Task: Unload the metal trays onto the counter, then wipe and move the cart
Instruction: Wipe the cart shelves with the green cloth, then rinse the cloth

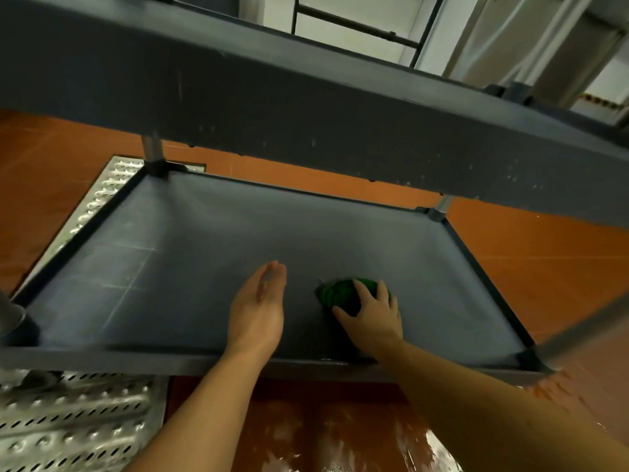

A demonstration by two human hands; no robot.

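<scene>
hands 2: left hand (257,304), right hand (372,318) | green cloth (340,294) 1 | shelves 2: upper shelf (306,103), lower shelf (190,267) | floor grate (68,420) 1

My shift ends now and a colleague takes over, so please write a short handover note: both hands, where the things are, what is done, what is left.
Left hand: open, fingers straight, above the lower shelf of the dark grey plastic cart, holding nothing.
Right hand: grips the crumpled green cloth and presses it on that shelf, near the front edge.
Done: no metal trays on the lower shelf; the top of the upper shelf is hidden in this view.
Left: finish wiping, check the upper shelf, then move the cart. A perforated metal floor grate lies by its left side.
</scene>
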